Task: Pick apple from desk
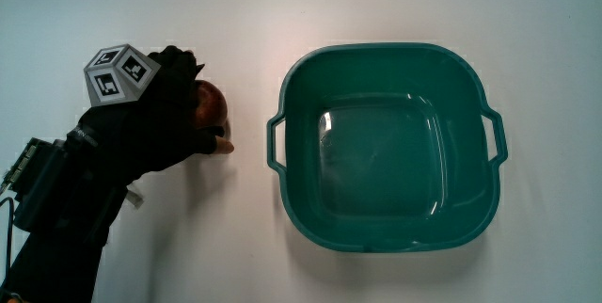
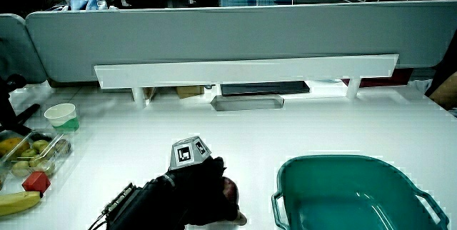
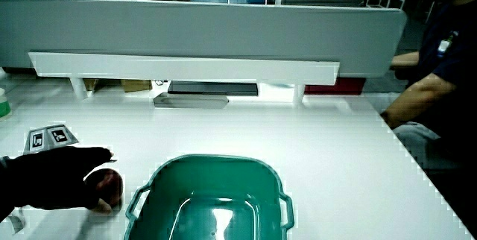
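Fingers of the hand (image 1: 155,119) curl over the apple (image 1: 213,105), which sits on the table (image 1: 235,2) beside the green basin (image 1: 386,148), well apart from its handle. In both side views the hand (image 2: 200,187) (image 3: 56,177) covers most of the apple (image 2: 229,189) (image 3: 109,186). In a side view, a cup (image 2: 63,117), a banana (image 2: 18,201) and a fruit box (image 2: 32,155) lie at the table's edge.

You had bright overhead light; glare washed the white surface (image 1: 395,2); reflections gleamed inside the teal basin (image 1: 301,87); shadows stayed soft.
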